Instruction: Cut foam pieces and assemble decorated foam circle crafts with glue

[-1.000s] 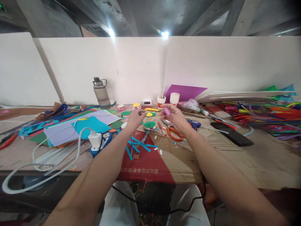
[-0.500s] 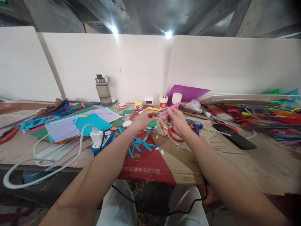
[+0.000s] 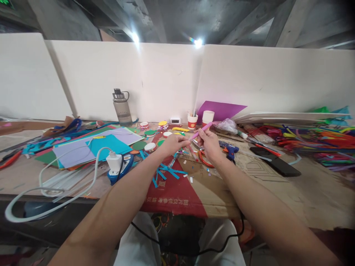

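Both my hands are raised over the middle of the cardboard-covered table. A thin pink strip slants up to the right, and my right hand is shut on it. My left hand pinches the strip's lower end between thumb and fingertips. Beneath the hands lie orange-handled scissors, a green paper disc and several cut blue paper strips.
Coloured paper sheets and a white power strip with cord lie at left. A grey water bottle, paper cups and a purple sheet stand at the back wall. A black phone, a blue glue gun and pipe cleaners lie at right.
My hands came together and lowered slightly. The pink strip, first seen end-on in my right hand, now lies slanted between both hands, with my left hand taking hold of its lower end.
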`<state>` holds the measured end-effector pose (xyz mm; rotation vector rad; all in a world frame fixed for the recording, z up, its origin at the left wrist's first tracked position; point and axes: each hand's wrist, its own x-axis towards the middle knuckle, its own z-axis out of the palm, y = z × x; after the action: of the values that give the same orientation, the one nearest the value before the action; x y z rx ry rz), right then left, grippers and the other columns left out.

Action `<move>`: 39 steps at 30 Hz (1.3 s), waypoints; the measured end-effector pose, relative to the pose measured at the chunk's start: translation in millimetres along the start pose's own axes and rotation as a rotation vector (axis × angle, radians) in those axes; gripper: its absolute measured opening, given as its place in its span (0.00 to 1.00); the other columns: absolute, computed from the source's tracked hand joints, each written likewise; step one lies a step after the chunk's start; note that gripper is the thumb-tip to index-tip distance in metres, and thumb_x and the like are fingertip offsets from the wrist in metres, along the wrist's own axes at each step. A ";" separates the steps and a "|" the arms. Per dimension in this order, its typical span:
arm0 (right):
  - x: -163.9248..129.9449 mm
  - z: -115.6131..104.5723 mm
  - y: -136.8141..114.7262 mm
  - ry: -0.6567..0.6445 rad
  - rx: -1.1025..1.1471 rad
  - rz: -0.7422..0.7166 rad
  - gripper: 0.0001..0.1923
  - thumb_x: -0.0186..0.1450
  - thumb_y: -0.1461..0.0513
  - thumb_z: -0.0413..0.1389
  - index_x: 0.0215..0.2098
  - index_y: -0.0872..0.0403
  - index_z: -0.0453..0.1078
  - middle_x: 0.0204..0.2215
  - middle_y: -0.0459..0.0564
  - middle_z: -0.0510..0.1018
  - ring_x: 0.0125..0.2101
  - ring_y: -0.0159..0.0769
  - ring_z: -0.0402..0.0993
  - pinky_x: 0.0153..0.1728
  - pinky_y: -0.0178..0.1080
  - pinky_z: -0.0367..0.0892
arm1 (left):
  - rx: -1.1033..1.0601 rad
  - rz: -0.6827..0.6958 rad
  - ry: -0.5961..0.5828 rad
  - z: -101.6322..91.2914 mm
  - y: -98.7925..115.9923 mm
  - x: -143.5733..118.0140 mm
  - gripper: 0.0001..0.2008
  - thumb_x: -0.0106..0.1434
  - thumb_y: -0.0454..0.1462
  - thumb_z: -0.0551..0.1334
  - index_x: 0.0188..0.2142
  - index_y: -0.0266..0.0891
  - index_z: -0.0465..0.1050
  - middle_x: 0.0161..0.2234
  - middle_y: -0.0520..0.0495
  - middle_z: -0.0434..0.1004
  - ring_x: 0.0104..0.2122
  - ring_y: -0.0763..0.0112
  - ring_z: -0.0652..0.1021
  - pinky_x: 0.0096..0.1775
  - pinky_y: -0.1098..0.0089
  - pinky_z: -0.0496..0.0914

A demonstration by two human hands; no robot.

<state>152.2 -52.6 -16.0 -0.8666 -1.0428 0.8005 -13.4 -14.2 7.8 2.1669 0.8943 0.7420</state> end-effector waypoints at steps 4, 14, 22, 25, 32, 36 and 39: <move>-3.0 7.4 2.2 0.106 -0.025 -0.043 0.20 0.55 0.45 0.62 0.24 0.54 0.69 0.14 0.38 0.60 0.16 0.25 0.51 0.18 0.33 0.48 | -0.007 -0.035 -0.053 1.9 18.3 -2.6 0.13 0.61 0.39 0.58 0.25 0.38 0.77 0.21 0.52 0.74 0.23 0.73 0.72 0.27 0.76 0.64; 22.3 -30.0 -16.3 0.406 0.168 -0.009 0.24 0.62 0.46 0.58 0.23 0.50 0.53 0.13 0.33 0.51 0.13 0.24 0.45 0.14 0.30 0.48 | 0.160 0.059 -0.031 -7.6 -7.1 1.4 0.10 0.58 0.39 0.63 0.24 0.41 0.80 0.23 0.52 0.78 0.25 0.72 0.73 0.29 0.75 0.61; 17.5 -19.7 -4.5 0.185 0.358 0.175 0.20 0.59 0.50 0.64 0.24 0.53 0.63 0.14 0.36 0.59 0.15 0.23 0.51 0.14 0.28 0.52 | 0.127 0.225 -0.420 19.2 1.6 -7.2 0.04 0.49 0.34 0.70 0.24 0.46 0.82 0.24 0.54 0.80 0.24 0.73 0.74 0.28 0.75 0.62; 14.6 -18.2 0.7 0.163 0.320 0.211 0.19 0.59 0.51 0.64 0.24 0.54 0.64 0.14 0.36 0.59 0.15 0.22 0.51 0.14 0.28 0.52 | 0.171 0.224 -0.407 22.4 -1.0 -9.0 0.04 0.47 0.33 0.71 0.23 0.45 0.81 0.22 0.54 0.78 0.22 0.74 0.73 0.26 0.75 0.60; 12.7 -18.3 13.1 0.123 0.207 0.197 0.20 0.57 0.50 0.65 0.23 0.54 0.64 0.14 0.37 0.59 0.15 0.22 0.51 0.14 0.28 0.51 | 0.185 0.211 -0.337 17.7 0.8 -8.4 0.11 0.56 0.45 0.67 0.33 0.42 0.83 0.28 0.52 0.80 0.27 0.73 0.73 0.29 0.75 0.60; 11.0 -18.8 15.0 0.084 0.184 0.242 0.19 0.56 0.50 0.66 0.25 0.53 0.66 0.14 0.37 0.61 0.14 0.22 0.52 0.14 0.28 0.52 | 0.311 0.036 0.063 2.9 -1.5 -2.2 0.19 0.63 0.46 0.58 0.29 0.36 0.80 0.22 0.49 0.75 0.25 0.72 0.71 0.28 0.73 0.59; 8.3 -17.0 13.6 0.034 0.158 0.256 0.17 0.56 0.50 0.66 0.28 0.53 0.68 0.16 0.37 0.64 0.15 0.23 0.54 0.14 0.28 0.53 | 0.517 -0.193 0.236 -11.1 -6.2 0.8 0.19 0.64 0.45 0.56 0.26 0.35 0.78 0.23 0.45 0.76 0.28 0.67 0.74 0.32 0.70 0.62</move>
<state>168.8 -43.0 -29.2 -0.8853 -0.8356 1.0647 -23.0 -6.3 10.2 2.4092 1.5336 0.7381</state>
